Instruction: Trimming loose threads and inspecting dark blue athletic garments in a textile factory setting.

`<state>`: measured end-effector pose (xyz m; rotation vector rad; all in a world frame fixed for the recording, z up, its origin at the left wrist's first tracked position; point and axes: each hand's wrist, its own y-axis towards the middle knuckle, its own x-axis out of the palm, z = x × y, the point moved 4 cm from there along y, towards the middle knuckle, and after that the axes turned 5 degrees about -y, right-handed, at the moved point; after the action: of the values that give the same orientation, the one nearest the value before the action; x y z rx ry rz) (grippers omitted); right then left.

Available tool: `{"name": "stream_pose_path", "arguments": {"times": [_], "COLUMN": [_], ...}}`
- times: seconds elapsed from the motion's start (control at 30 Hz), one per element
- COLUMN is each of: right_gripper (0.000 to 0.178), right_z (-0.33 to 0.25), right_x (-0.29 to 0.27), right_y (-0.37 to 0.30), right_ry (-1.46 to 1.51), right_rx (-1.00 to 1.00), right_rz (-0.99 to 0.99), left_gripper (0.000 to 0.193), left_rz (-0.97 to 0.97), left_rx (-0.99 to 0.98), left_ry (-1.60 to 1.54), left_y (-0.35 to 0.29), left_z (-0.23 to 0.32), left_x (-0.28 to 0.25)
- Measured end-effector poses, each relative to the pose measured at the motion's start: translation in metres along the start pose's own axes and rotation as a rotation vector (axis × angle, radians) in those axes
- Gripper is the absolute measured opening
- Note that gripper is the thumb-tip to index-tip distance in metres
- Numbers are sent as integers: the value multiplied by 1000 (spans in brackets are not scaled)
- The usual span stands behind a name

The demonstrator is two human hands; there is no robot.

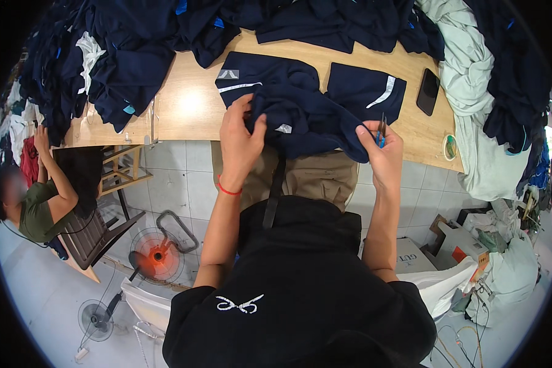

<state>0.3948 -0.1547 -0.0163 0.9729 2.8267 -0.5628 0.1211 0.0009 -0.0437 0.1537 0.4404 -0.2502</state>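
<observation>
A dark navy garment [306, 119] stretches between my two hands above the near edge of the table. My left hand [242, 135] grips its left side, fingers curled behind the cloth and thumb in front. On the other side, my right hand [383, 153] pinches the garment's edge between thumb and finger. That hand also holds small blue-handled thread snips [382, 132], their points facing up. Beneath and behind the held cloth lies a navy piece [239, 64] with a grey patch and white stripe. Another navy piece with a white stripe [356, 83] rests to its right.
Heaped navy garments [135, 55] line the far and left table. A black phone [428, 92] lies at right beside pale green cloth [466, 61]. A person [40, 196] sits at far left. Fans [157, 256] stand on the floor; boxes [414, 254] and bags are at lower right.
</observation>
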Motion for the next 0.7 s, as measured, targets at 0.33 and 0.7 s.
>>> {"name": "stream_pose_path", "arguments": {"times": [0.33, 0.7], "right_gripper": [12, 14], "right_z": [11, 1], "right_x": [-21, -15], "right_y": [10, 9], "right_ry": [190, 102], "right_rx": [202, 107], "right_rz": [107, 53], "left_gripper": [51, 63], "left_rz": [47, -263], "left_rx": [37, 414], "left_ry": [-63, 200], "left_y": [-3, 6], "left_z": [8, 48], "left_x": [-17, 65]}}
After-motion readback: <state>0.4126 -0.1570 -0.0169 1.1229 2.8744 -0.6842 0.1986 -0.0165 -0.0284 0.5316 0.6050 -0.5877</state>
